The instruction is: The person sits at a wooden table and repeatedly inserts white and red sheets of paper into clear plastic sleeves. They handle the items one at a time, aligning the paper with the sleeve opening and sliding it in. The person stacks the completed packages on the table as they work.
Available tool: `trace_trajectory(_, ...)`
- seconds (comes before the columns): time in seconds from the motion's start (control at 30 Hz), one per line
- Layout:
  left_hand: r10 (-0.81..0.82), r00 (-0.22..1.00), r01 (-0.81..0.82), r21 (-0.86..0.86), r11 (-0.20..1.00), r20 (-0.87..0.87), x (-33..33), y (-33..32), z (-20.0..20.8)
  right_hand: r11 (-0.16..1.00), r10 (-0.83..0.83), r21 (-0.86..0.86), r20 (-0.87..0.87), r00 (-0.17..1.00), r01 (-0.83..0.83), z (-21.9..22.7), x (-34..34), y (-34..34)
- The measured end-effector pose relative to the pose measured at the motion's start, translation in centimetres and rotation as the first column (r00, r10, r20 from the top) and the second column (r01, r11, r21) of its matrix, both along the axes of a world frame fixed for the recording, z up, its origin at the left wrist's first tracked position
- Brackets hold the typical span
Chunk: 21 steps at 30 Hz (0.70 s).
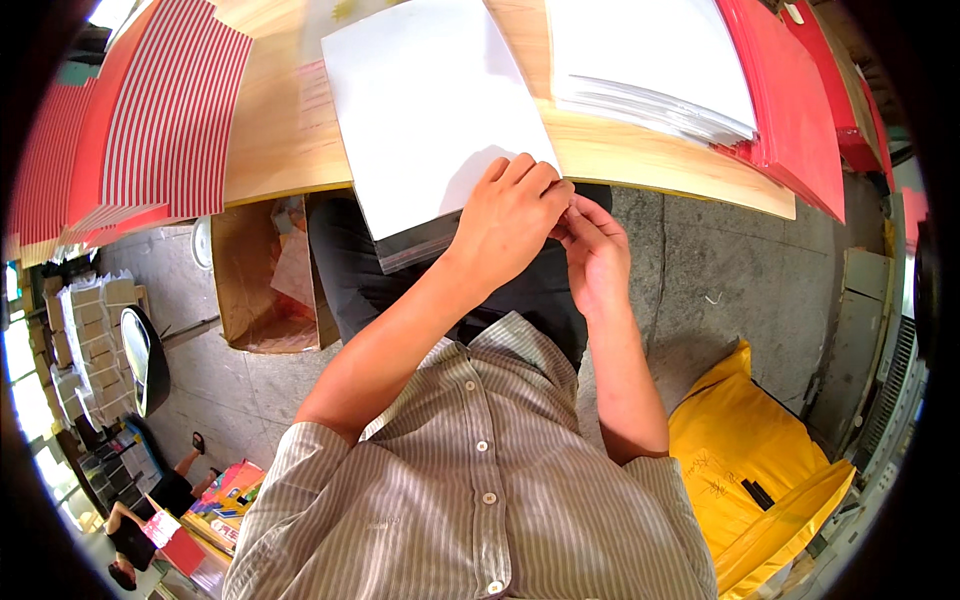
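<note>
A clear plastic bag [415, 243] with a large white sheet [430, 110] inside lies at the table's front edge, its transparent flap hanging past the edge over my lap. My left hand [508, 222] reaches across the bag's lower right corner, its fingers bent and closed at the bag's edge. Against those fingertips my right hand [600, 255] pinches at the same corner. The exact bit of plastic between the fingertips is too small to make out.
Red-and-white striped stacks [175, 110] stand on the table's left. To the right are a pile of bagged white sheets [655, 60] and a red stack [790, 110]. A cardboard box [245, 290] sits under the table; a yellow sack [745, 460] lies right. Another person [135, 540] is far left.
</note>
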<state>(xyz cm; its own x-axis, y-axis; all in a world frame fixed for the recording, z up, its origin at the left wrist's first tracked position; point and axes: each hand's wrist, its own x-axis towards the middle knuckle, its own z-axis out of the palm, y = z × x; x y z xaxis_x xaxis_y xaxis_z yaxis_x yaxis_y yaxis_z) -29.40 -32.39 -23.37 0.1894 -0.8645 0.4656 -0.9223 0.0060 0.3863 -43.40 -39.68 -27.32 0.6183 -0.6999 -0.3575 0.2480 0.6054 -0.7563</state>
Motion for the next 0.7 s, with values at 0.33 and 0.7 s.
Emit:
trace_trajectory(0.33, 0.014, 0.998, -0.015, -0.005, 1.0, -0.059, -0.2, -0.5, -0.1, 0.999, 0.047, -0.002, 0.009, 0.999, -0.047, -0.1, -0.6, -1.2)
trace_trajectory(0.7, 0.003, 0.998, 0.0, -0.059, 0.998, 0.056, -0.5, -0.5, -1.3, 0.999, 0.036, 0.04, -0.065, 0.997, -0.034, 1.0, 0.4, -2.2)
